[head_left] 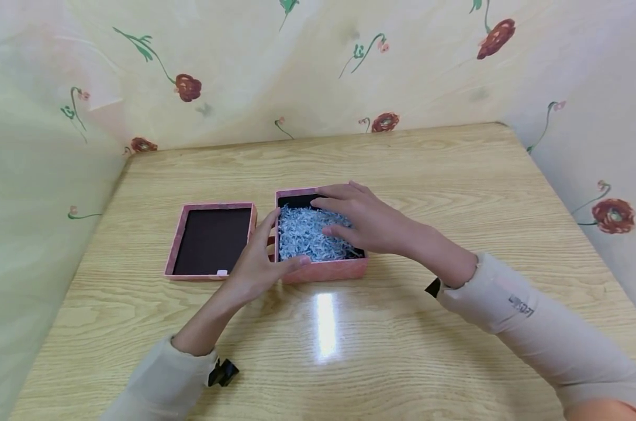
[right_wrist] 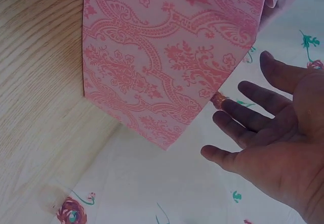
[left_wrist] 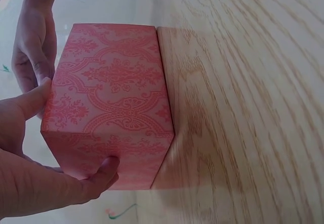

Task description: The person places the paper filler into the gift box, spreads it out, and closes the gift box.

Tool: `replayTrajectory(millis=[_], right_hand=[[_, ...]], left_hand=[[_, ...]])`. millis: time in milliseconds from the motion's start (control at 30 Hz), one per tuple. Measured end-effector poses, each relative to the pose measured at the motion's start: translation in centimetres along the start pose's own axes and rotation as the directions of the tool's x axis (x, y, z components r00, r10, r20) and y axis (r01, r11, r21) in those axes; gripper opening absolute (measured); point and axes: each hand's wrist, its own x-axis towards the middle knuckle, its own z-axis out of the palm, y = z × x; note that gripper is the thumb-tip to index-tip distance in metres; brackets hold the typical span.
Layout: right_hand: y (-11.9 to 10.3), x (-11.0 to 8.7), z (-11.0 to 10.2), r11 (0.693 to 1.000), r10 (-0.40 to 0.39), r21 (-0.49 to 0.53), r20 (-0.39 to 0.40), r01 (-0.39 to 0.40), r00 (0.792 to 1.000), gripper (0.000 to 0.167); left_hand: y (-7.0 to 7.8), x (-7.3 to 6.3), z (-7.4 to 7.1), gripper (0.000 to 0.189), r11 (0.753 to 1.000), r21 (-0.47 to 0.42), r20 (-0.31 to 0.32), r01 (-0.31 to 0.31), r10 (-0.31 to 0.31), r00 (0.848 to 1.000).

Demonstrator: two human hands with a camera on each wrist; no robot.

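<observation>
An open pink patterned box (head_left: 325, 271) sits on the table, filled with light blue shredded paper (head_left: 307, 234). My left hand (head_left: 255, 266) holds its near left corner. The thumb lies at the front rim, and in the left wrist view the fingers (left_wrist: 104, 176) press on the side wall. Over the right part of the box is my right hand (head_left: 362, 217), palm down with fingers spread above the shredded paper. The right wrist view shows this hand's fingers (right_wrist: 248, 115) apart, holding nothing, beside the box's top edge.
Left of the box lies a pink-rimmed lid (head_left: 213, 240), its black inside up, with a small white tag (head_left: 221, 272) at the near edge. Flower-patterned cloth (head_left: 318, 70) rises behind the wooden table (head_left: 428, 351) and at both sides.
</observation>
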Motion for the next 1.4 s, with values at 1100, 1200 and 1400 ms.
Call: replayTrajectory(millis=[1100,1200,1400], right_hand=[[-3.2,1.3,2.3,0.964,0.164,0.219,-0.038,-0.152,0.986,0.065],[-3.6,1.7,2.5,0.959,0.146,0.252,-0.051,-0.128,0.988,0.066],[-4.5,2.2,2.9,0.953,0.163,0.264,-0.041,-0.146,0.986,0.066]], left_hand=[[-1.7,-2.5,-6.9,0.078,0.977,0.140,-0.250,0.161,-0.122,0.960],[-1.9,-2.8,-7.7,0.078,0.972,0.139,-0.303,0.189,-0.140,0.943],[-2.6,-3.1,-8.8,0.077,0.968,0.109,-0.360,0.225,-0.172,0.917]])
